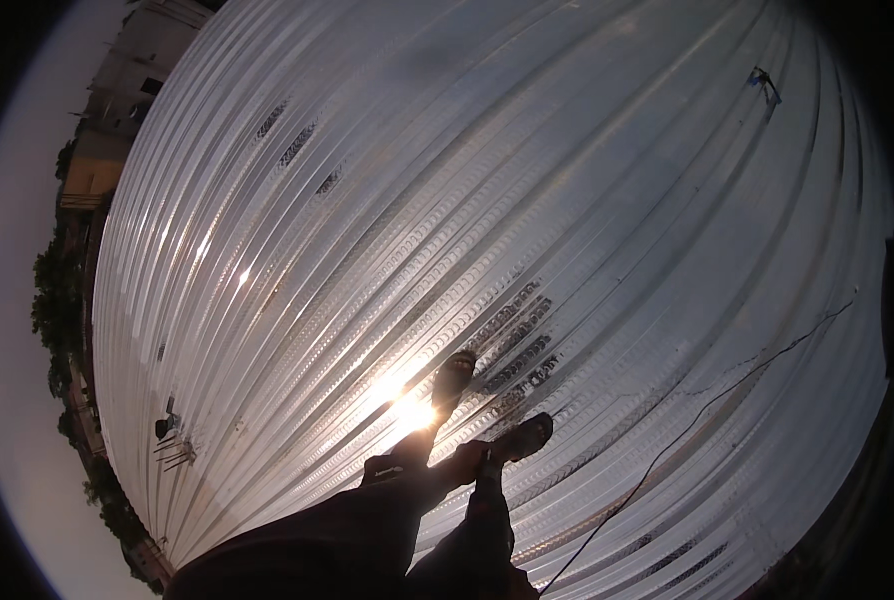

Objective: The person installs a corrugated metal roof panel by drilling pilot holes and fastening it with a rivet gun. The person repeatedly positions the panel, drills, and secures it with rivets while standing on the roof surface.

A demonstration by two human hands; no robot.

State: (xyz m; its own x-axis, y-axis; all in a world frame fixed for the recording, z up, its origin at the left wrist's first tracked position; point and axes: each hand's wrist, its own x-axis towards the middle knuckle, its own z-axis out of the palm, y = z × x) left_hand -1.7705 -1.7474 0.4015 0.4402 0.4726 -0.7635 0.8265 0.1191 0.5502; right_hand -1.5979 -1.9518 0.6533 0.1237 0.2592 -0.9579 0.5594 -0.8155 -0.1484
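Ribbed metal roof [617, 250], sun glare by shoes [527, 437]; hands not discernible, grip can't tell; cable [657, 462] lies R of shoes, poss. trip if foot snags it; glare hiding ribs cd cause misstep

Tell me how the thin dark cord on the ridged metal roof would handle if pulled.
The cord is probably floppy, judging by the small, uneven bends toward its upper end. It looks light, being so thin for its length. Dragged sideways, it may bump or catch on the ridges of the roof, since it runs across them.
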